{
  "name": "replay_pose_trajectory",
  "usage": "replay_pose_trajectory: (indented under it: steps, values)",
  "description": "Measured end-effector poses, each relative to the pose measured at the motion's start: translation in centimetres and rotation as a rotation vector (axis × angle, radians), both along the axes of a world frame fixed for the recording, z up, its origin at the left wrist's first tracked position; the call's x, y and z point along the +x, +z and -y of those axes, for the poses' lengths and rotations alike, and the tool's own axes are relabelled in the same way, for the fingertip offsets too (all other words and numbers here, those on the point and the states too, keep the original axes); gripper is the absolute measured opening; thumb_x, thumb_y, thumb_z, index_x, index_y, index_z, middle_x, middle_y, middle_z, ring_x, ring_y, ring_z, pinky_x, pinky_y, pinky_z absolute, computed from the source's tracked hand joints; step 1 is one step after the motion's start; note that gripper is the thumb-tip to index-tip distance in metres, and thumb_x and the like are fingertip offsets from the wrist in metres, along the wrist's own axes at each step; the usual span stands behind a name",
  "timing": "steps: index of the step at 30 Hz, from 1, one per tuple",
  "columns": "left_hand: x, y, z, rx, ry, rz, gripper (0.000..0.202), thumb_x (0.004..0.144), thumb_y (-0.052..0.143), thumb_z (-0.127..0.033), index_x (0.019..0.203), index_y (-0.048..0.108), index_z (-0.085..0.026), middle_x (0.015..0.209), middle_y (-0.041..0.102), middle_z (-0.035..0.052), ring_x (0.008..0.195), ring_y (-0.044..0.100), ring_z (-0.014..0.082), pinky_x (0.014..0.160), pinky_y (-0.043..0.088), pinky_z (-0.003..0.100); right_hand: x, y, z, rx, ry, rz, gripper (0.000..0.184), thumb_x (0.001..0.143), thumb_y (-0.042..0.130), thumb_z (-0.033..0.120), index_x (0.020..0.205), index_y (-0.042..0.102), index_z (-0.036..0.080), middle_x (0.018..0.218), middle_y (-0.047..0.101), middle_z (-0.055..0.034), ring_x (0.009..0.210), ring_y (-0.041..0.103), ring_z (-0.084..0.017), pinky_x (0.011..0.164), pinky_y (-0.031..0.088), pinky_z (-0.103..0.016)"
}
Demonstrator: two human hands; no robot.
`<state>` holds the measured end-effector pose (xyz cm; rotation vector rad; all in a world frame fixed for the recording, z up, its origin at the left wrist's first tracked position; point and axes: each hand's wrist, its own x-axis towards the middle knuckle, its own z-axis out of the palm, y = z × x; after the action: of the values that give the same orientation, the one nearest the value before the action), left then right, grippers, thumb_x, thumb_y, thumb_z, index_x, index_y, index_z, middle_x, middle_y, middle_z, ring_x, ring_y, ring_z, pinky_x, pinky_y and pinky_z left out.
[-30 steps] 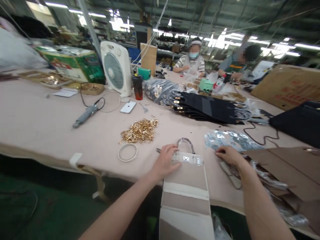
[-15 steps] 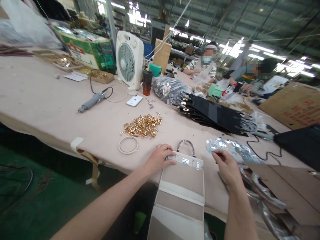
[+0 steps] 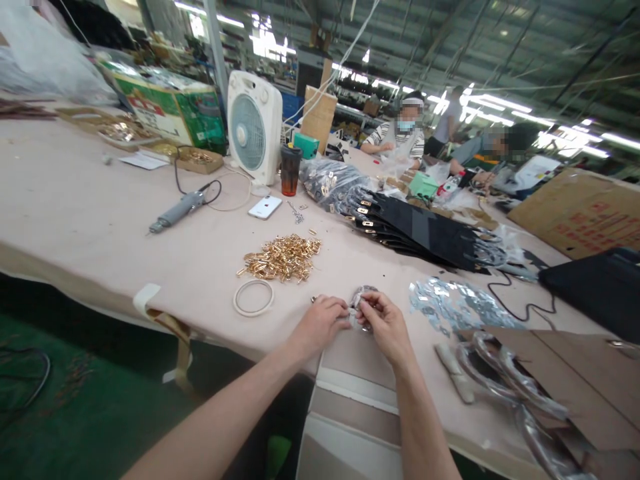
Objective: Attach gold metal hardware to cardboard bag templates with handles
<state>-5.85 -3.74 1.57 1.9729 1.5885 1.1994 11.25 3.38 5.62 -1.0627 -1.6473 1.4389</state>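
Observation:
A long beige bag panel [image 3: 356, 357] with pale cross strips runs from the table's front edge down towards me. My left hand [image 3: 323, 323] grips the panel's upper left corner, fingers bent over it. At the panel's top end my right hand [image 3: 384, 323] is closed in a pinch, beside the left fingertips. Whatever sits between its fingers is too small and hidden to name. A plastic-wrapped handle [image 3: 364, 291] shows partly behind the right fingers. To the right lies a spread of small silvery metal plates [image 3: 450, 303].
Gold metal fittings [image 3: 283, 259] lie in a heap behind a tape roll [image 3: 253, 298]. Farther back are an electric screwdriver [image 3: 177, 211], a phone [image 3: 265, 207], a cup [image 3: 290, 171] and a fan [image 3: 254, 127]. Black bag pieces [image 3: 420, 230] are stacked at right. Co-workers sit beyond.
My right hand has moved left from the silvery plates to the top of the bag panel, now covering its metal fittings. My left hand stays at the panel's corner.

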Motion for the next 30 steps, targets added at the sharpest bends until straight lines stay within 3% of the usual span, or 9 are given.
replay_pose_trajectory:
  steps: [4,10,15,18,30]
  values:
    - [0.0,0.0,0.0,0.007,-0.011,0.000,0.011,0.093,0.075,-0.024,0.103,0.074,-0.020,0.117,0.075,0.0055,0.113,0.065,0.0222,0.105,0.048,0.039,0.2,-0.5,0.1,0.058,0.001,0.061,0.039,0.087,0.074,0.054,0.105,0.067,0.020,0.084,0.073,-0.0037,0.073,0.068,-0.019,0.065,0.054,-0.030]
    - [-0.3,-0.6,-0.1,-0.073,0.018,-0.005,0.063,0.072,0.092,-0.046,0.124,0.067,-0.021,0.126,0.072,0.0087,0.118,0.064,0.0287,0.104,0.051,0.043,1.3,-0.5,-0.6,0.213,0.028,0.182,0.022,0.091,0.069,0.043,0.096,0.074,0.022,0.091,0.074,-0.0040,0.085,0.066,-0.022,0.079,0.050,-0.035]
    - [-0.3,-1.0,-0.3,-0.057,0.013,0.008,0.061,0.073,0.091,-0.047,0.123,0.068,-0.021,0.124,0.073,0.0085,0.117,0.065,0.0281,0.103,0.051,0.043,1.0,-0.5,-0.6,0.335,0.179,0.266,0.013,0.090,0.070,0.034,0.087,0.076,0.023,0.100,0.074,-0.0053,0.101,0.066,-0.025,0.097,0.047,-0.040]
    - [-0.3,-1.0,-0.3,-0.034,0.000,0.010,0.058,0.075,0.089,-0.048,0.122,0.068,-0.021,0.125,0.073,0.0076,0.116,0.065,0.0267,0.103,0.050,0.041,0.4,-0.9,-0.6,0.377,0.166,0.290,0.013,0.089,0.070,0.034,0.085,0.077,0.023,0.110,0.073,-0.0070,0.111,0.064,-0.026,0.104,0.045,-0.043]
    - [-0.3,-1.0,-0.2,-0.017,0.005,0.025,0.049,0.084,0.082,-0.049,0.122,0.069,-0.023,0.122,0.073,0.0074,0.116,0.065,0.0263,0.105,0.050,0.042,-0.1,-3.3,-0.7,0.557,0.084,0.424,0.008,0.091,0.069,0.027,0.090,0.077,0.024,0.111,0.071,-0.0088,0.111,0.064,-0.028,0.104,0.048,-0.048]
